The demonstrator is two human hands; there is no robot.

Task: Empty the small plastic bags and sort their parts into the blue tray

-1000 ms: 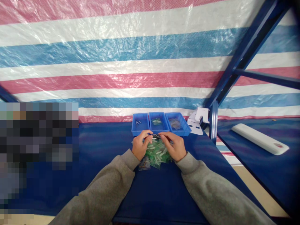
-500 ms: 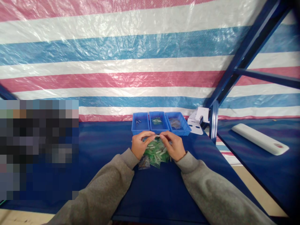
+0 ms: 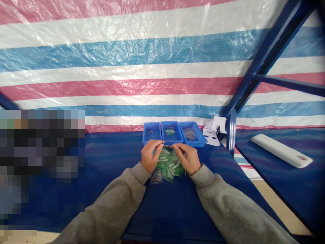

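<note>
My left hand (image 3: 150, 156) is closed in a pinch, thumb against forefinger, over the far side of a pile. Something small and dark shows at its fingertips, too small to name. Opposite it, my right hand (image 3: 188, 158) also pinches, its fingertips at some small dark and shiny metal pieces (image 3: 168, 147). I cannot tell whether these pieces are held or lie on the pile. Below and between the hands spreads a heap of green-tinted clear plastic bags (image 3: 168, 167) with white stick-like parts. A small clear bag of dark parts (image 3: 156, 177) lies at its near left.
Just beyond my hands stand three blue bins: the left bin (image 3: 144, 133) with a few small metal pieces, the middle bin (image 3: 180, 137) with a green bag, the right bin (image 3: 203, 139) with clear bags. White cut-out sheets (image 3: 212, 137) and a blue metal frame (image 3: 231, 132) are to the right.
My left hand has shifted slightly left and up, and its fingertips have parted from the right hand's. More of the dark metal pieces shows between them. The right hand has hardly moved.
</note>
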